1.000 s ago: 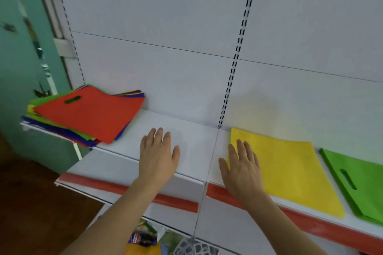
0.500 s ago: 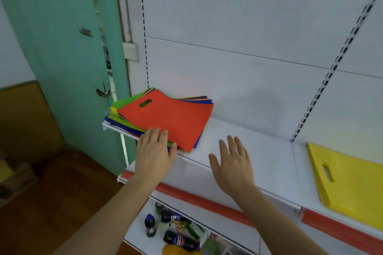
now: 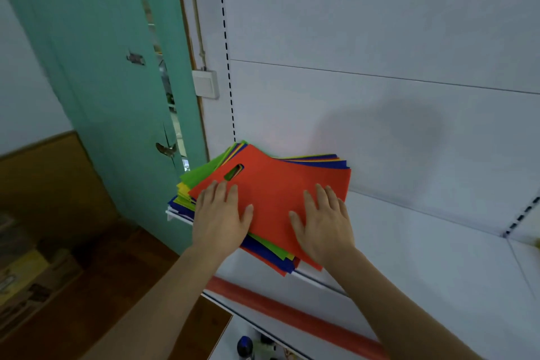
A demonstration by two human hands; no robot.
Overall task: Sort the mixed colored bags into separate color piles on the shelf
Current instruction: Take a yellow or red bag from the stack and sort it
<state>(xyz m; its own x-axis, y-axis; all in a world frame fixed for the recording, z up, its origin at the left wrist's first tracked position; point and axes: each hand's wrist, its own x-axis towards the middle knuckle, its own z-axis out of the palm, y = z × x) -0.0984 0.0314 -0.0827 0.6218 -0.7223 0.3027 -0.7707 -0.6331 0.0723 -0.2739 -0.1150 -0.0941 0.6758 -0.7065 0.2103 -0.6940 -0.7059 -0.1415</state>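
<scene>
Closest to me there's the red strip [image 3: 295, 311] running along the shelf's front edge, with some bottles [image 3: 245, 345] poking up underneath. Just past that, both palms are down flat on the red bag [image 3: 280, 193]: left hand [image 3: 222, 216] with fingers spread near the handle cutout, right hand [image 3: 323, 225] also spread, at the near right corner. Neither is pinching anything yet. That red one tops the mixed stack [image 3: 198, 184] of green, yellow and blue bags, sitting at the left end of the shelf [image 3: 409, 242], hard by the back panel [image 3: 380, 126] and the teal door [image 3: 117, 82]. Honestly my worry is the stack already overhangs the front edge, so sliding the top bag off could drag the slippery ones below onto the floor.
</scene>
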